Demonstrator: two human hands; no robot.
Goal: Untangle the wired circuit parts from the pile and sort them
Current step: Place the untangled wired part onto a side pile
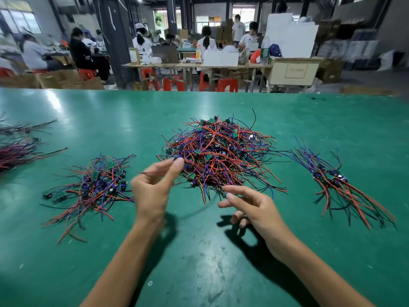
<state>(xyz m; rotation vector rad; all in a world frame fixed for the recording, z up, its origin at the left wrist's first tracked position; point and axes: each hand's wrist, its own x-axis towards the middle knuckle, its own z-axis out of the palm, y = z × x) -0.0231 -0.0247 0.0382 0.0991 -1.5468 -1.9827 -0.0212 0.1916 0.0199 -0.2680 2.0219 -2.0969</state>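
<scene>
Sorting partly done, big tangle left

The left hand point(152, 187) pinches one wired part at the edge of the central tangled pile of red, blue and black wired circuit boards point(219, 156); the right hand point(250, 209) hovers relaxed, holding nothing. Smaller sorted bunches point(336, 180) lie either side on the green counter point(221, 262).

A scuffed green worktop point(221, 262) carries a big central tangled pile point(219, 156) of wired circuit parts, a smaller heap point(95, 185) left, an aligned bundle point(338, 185) right, and dark bundles point(17, 149) far left.
</scene>
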